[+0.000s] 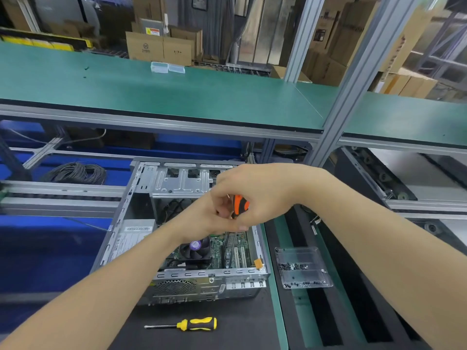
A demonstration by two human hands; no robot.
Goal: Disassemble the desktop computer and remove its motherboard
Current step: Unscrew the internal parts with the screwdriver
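A grey sheet-metal desktop computer case point(118, 223) lies on its side with the side panel off, on a black mat at the centre of the bench. Inside it, the green motherboard point(219, 251) is still seated on the floor of the case, towards five o'clock. A black cooling fan with a purple hub label point(195, 247) sits on its left part. At nine o'clock inside the case is a silver power supply with a white label point(134, 236). A perforated metal drive cage point(182, 183) fills the twelve o'clock end.

Both hands meet above the board. The right hand point(262, 193) has its fingers wrapped round the handle of an orange-and-black screwdriver point(240, 203), held upright with the dark shaft pointing down at the board. The tip is lost among the components. The left hand point(199, 221) comes in from seven o'clock, its fingers curled against the lower end of that handle. I cannot tell whether they actually pinch it, as the right hand covers the contact.

At six o'clock from the case, a yellow-and-black screwdriver point(197, 324) lies flat on the mat, shaft pointing to nine o'clock. At three o'clock, well apart from the case, a clear plastic tray point(303, 258) holds small black screws point(293, 267). A green-topped shelf point(177, 97) runs across at twelve o'clock.
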